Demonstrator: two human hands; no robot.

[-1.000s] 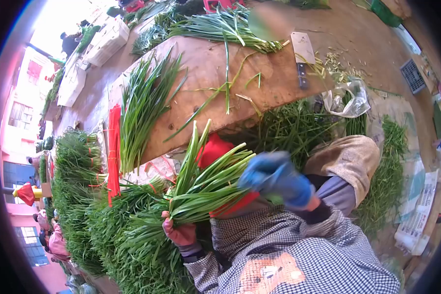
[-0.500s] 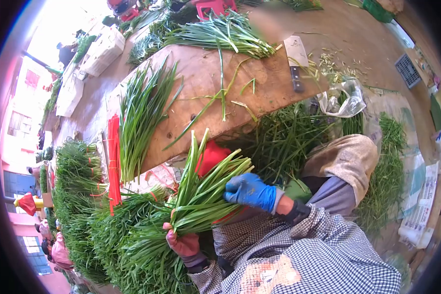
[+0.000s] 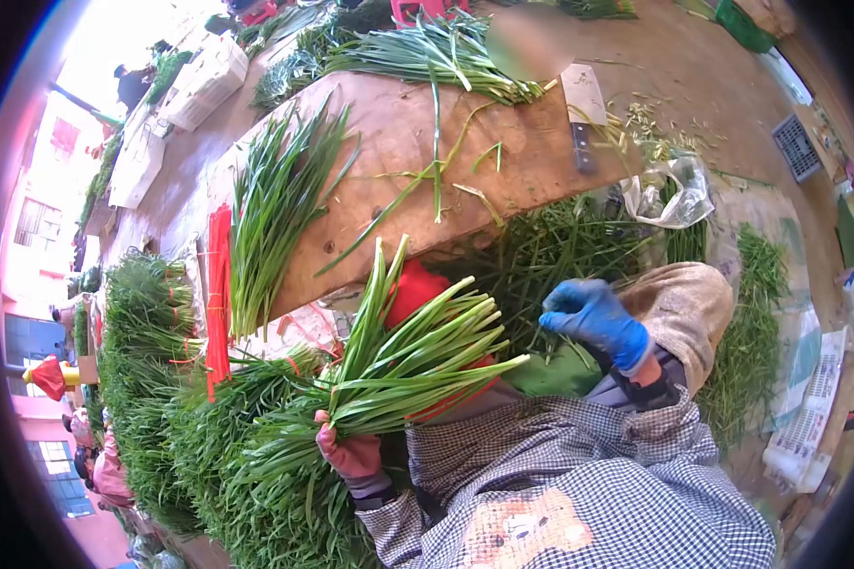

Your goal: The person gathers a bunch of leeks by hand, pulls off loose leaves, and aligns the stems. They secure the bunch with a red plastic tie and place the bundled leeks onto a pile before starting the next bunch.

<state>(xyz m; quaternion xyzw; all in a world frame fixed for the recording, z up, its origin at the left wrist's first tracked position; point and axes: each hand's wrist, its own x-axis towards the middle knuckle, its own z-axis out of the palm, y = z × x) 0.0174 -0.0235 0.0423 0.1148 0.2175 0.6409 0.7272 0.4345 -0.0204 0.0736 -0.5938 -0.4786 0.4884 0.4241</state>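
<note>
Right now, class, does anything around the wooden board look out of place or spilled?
Yes, mildly. Pale cut pieces lie scattered on the floor near the knife, as if spilled, and loose stems stray across the board, apart from the leafy bunch there. Nothing looks clearly damaged.

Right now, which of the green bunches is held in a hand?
The fanned-out bunch beyond the checked apron: the pink-gloved left hand holds it. The bunch by the red strips lies on the wooden board; tied ones are piled at the left.
</note>
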